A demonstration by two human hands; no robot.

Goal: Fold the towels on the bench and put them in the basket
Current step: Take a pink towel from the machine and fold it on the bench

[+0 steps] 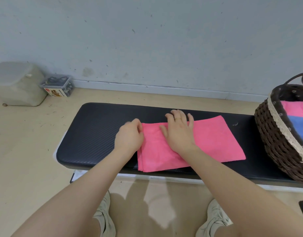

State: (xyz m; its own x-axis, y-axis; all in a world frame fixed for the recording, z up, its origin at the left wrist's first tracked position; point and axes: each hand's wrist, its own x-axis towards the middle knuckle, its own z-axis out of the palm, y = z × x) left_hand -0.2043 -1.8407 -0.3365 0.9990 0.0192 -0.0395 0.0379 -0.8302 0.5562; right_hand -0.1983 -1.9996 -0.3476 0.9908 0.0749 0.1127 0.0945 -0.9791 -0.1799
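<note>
Head view of a black padded counter [96, 134] standing on a tan floor [19, 159] before a pale, scuffed wall [147, 40]. A pink towel [212, 141], already folded into a layered rectangle, lies flat on the counter near its middle, its near left corner overhanging the front edge. The left hand [129, 138] is curled at the towel's left edge, fingertips pressed together and pinching the fabric there. The right hand [179, 131] lies palm down on the towel just beside the left hand, fingers spread and flat, reaching to the towel's far edge; a ring [178, 119] shows on one finger. At the right end of the counter stands a dark woven basket [273, 142] with a lace-trimmed lining and a thin handle; inside it lie a second pink towel [296, 108] and, nearer the camera, a blue towel [299, 125]. The basket is near the pink towel on the counter but apart from it. On the floor at far left, against the wall, sit a cloudy plastic container [17, 84] and, touching it, a small clear box [57, 86] with a printed label. The person's two light shoes [215, 218] appear at the bottom.
</note>
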